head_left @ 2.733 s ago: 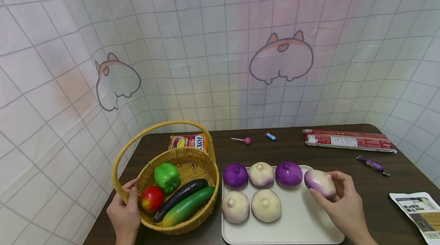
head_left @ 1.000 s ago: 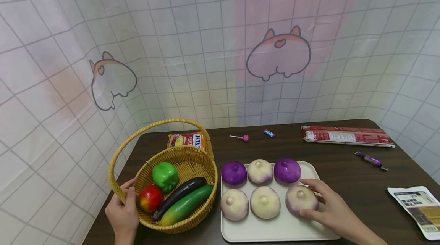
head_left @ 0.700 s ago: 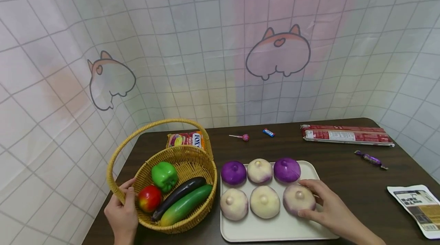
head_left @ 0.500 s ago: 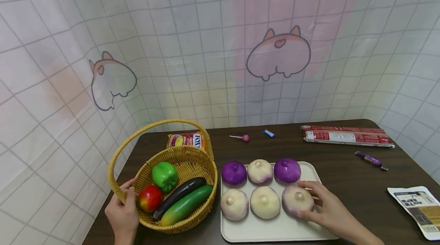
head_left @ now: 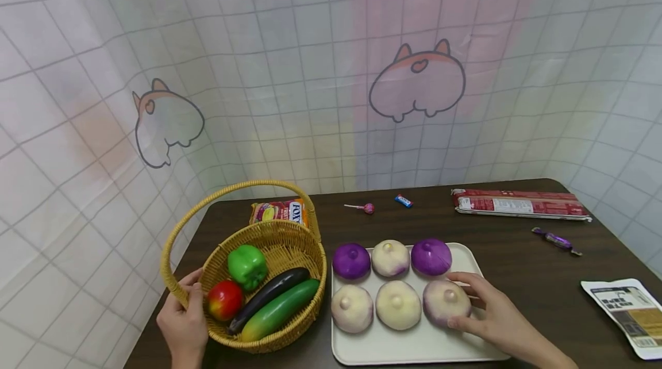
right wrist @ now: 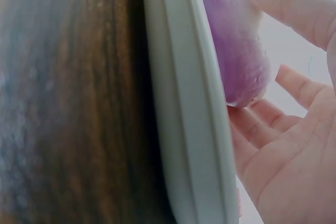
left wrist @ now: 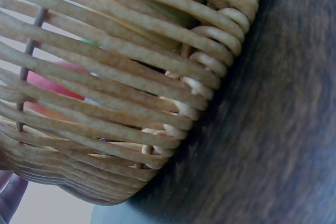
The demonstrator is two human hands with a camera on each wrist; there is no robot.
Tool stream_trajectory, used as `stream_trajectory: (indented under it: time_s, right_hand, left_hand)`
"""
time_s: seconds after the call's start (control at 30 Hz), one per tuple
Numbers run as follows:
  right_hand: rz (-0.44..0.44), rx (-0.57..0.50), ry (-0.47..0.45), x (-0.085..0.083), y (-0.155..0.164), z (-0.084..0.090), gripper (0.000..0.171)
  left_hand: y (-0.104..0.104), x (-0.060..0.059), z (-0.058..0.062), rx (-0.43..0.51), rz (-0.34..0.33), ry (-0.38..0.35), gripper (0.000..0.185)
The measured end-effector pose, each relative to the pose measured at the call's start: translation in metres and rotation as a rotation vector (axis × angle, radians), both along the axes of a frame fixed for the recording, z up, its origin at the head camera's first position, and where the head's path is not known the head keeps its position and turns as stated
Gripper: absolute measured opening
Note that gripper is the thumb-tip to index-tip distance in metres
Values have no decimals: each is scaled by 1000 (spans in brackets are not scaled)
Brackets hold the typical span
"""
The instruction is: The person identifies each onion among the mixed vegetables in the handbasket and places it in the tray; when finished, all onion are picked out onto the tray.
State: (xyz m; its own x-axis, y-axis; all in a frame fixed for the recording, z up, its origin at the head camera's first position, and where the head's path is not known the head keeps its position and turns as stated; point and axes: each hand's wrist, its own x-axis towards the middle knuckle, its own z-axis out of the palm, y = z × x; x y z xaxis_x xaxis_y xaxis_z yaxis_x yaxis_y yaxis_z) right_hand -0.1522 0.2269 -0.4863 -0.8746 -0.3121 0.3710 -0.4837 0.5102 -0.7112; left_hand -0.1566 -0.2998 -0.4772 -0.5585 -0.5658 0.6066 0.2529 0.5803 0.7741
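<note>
Change: since the earliest frame the pale purple onion has come off the right edge of the tray and now sits in the near row, right end; over the last second it has only shifted slightly left.
Right hand: right hand lies on the tray at the onion's right side, fingers loosely curved round it, thumb at its near side; the right wrist view shows fingertips touching the purple skin.
Left hand: left hand grips the near left rim of the wicker basket, fingers curled over the rim, as in the earlier frames.
Tray: white tray on the dark bench, right of the basket and just beside it.
Far row: dark purple onion, pale onion, dark purple onion, left to right.
Near row: two pale onions and, then the held one.
Basket contents: green pepper, red apple, aubergine, cucumber.
Far bench: sweets bag behind the basket, lollipop, small blue sweet, long red packet.
Right bench: purple wrapped sweet and a printed packet at the near right.
</note>
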Motion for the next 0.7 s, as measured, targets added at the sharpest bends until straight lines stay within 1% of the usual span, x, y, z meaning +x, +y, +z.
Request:
stream_trajectory:
  time_s: [0.1,0.23,0.4,0.53,0.63,0.7]
  right_hand:
    - [-7,-2,-6,-1,1,0,62]
    - [-12,-7,3,-2,1,1,52]
    - [-32,-14,13,-2,2,1,47]
    - [-65,-6,10,-3,2,3,44]
    - [-105,-10,2,-4,1,4,40]
    - [-133,-10,-8,-4,3,5,38]
  left_hand:
    - [1,0,2,4,-12,8,20]
    - [3,0,3,0,-11,33,19]
    - [4,1,4,-15,-15,77,11]
    - [3,2,6,-26,-32,67,5]
    - [1,3,7,-24,-56,49,9]
    - [1,4,8,-14,-92,42,19]
